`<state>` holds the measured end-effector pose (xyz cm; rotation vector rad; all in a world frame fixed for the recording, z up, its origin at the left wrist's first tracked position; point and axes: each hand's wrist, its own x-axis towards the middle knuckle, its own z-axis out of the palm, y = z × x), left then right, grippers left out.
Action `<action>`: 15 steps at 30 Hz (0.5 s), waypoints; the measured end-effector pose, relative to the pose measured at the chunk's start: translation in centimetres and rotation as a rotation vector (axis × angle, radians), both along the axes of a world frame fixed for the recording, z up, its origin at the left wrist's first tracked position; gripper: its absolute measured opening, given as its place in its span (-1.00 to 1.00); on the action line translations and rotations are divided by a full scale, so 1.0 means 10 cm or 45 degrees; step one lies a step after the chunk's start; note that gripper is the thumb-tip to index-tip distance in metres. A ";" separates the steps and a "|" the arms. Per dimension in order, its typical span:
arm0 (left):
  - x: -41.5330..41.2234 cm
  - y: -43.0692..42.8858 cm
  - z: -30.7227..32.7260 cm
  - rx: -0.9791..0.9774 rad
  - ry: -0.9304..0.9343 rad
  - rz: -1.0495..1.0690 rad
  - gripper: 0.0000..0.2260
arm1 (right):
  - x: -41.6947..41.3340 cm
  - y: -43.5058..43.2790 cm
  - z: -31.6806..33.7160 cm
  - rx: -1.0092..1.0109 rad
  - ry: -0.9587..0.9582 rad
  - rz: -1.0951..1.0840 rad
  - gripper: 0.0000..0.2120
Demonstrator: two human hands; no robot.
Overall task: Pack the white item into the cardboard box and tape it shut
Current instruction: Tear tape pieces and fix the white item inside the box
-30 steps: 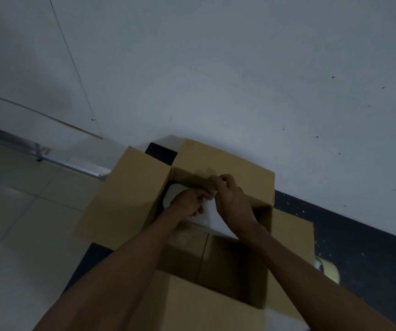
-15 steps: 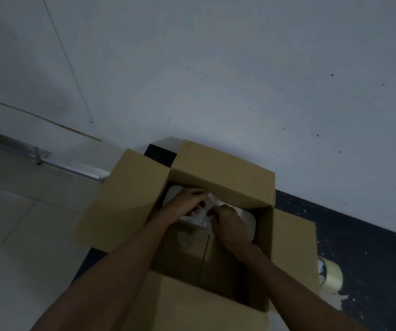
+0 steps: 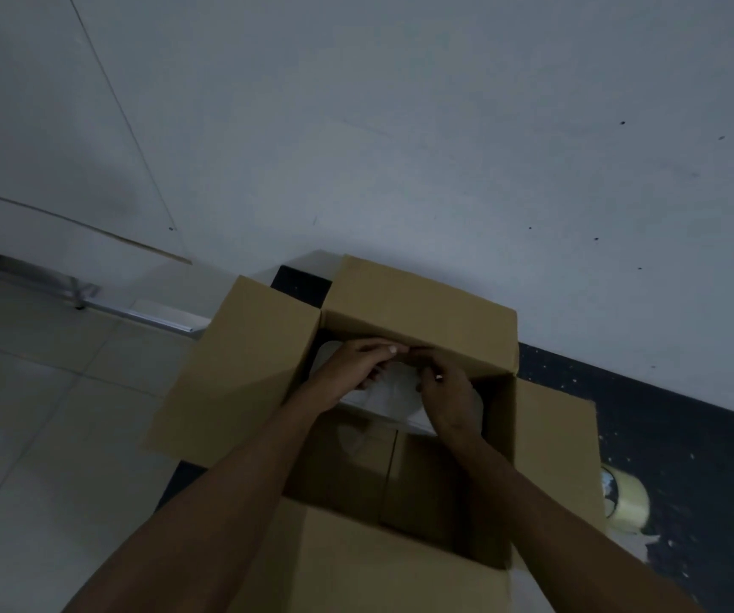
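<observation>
An open cardboard box (image 3: 250,369) stands on the floor against the wall, all flaps up. The white item (image 3: 394,391) lies inside at the far end, partly hidden by the far flap and by both hands. My left hand (image 3: 354,367) reaches into the box with its fingers curled over the item's upper edge. My right hand (image 3: 445,391) is beside it, fingers curled and pinching the same white item close to the far flap. The fingertips of both hands nearly meet. A roll of clear tape (image 3: 626,497) lies on the dark floor to the box's right.
A pale wall (image 3: 400,148) rises right behind the box. Light floor tiles (image 3: 46,413) spread to the left, with a metal rail (image 3: 135,309) along the wall's base. Dark speckled flooring (image 3: 688,435) lies to the right.
Both hands lowered into the box, then rose again toward the far flap, still on the white item. The view shifted slightly.
</observation>
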<state>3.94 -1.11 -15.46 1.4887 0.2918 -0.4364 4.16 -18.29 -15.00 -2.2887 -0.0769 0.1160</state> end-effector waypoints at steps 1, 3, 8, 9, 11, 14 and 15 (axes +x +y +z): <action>-0.01 -0.02 -0.03 0.023 0.015 0.030 -0.79 | 0.01 -0.01 0.01 0.089 0.065 -0.080 -0.73; -0.03 -0.06 -0.09 0.114 0.069 0.051 -0.78 | 0.01 0.00 -0.01 0.253 0.132 -0.215 -0.71; -0.04 -0.07 -0.22 0.814 -0.233 -0.270 -0.78 | -0.11 0.03 -0.19 -0.085 0.143 0.014 -0.76; -0.04 -0.05 -0.22 0.940 -0.317 -0.317 -0.78 | -0.14 0.02 -0.26 -0.202 0.091 0.152 -0.75; -0.06 -0.01 -0.24 1.089 -0.384 -0.383 -0.77 | -0.14 0.00 -0.34 -0.318 0.022 0.255 -0.72; -0.12 0.03 -0.27 1.256 -0.445 -0.503 -0.69 | -0.18 -0.02 -0.32 -0.546 -0.044 0.346 -0.62; -0.15 0.02 -0.28 1.296 -0.482 -0.511 -0.69 | -0.23 -0.02 -0.32 -0.672 -0.089 0.409 -0.56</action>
